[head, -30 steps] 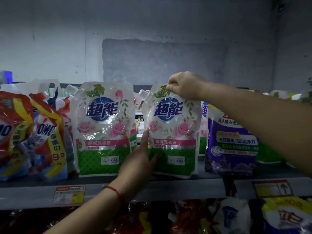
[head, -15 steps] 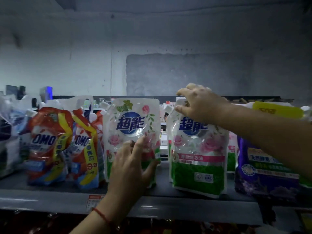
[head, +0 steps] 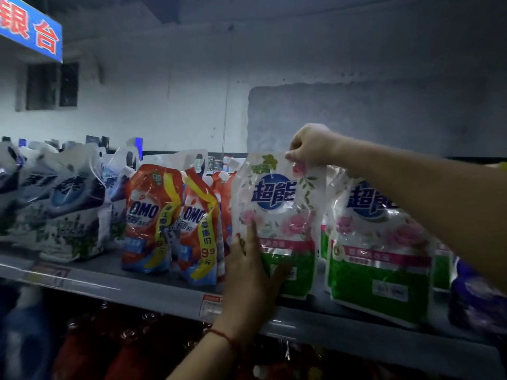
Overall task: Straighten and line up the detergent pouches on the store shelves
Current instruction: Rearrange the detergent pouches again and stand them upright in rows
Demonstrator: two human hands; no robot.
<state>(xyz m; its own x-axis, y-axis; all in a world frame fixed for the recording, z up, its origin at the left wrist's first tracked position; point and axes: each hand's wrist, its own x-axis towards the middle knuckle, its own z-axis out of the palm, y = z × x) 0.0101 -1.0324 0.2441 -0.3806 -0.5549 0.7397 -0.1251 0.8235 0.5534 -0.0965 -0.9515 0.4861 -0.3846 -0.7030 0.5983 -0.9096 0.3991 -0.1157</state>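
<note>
A white and green rose-print detergent pouch point(head: 285, 212) stands upright on the grey shelf point(head: 153, 290). My right hand point(head: 311, 145) pinches its top right corner. My left hand point(head: 251, 272) lies flat against its lower left front, fingers straight. A second pouch of the same kind point(head: 378, 259) stands just to the right, partly behind my right forearm. Two red OMO pouches point(head: 153, 215) lean together to the left of the held pouch.
Several white and dark blue pouches point(head: 68, 209) slump at the far left of the shelf. A purple pouch point(head: 477, 300) sits at the far right. Red packs fill the lower shelf point(head: 131, 349). A blue sign point(head: 30, 28) hangs top left. Price tags line the shelf edge.
My right hand left the right rose pouch and now pinches the top of the left one. My left hand settled lower on that pouch. The view swung left.
</note>
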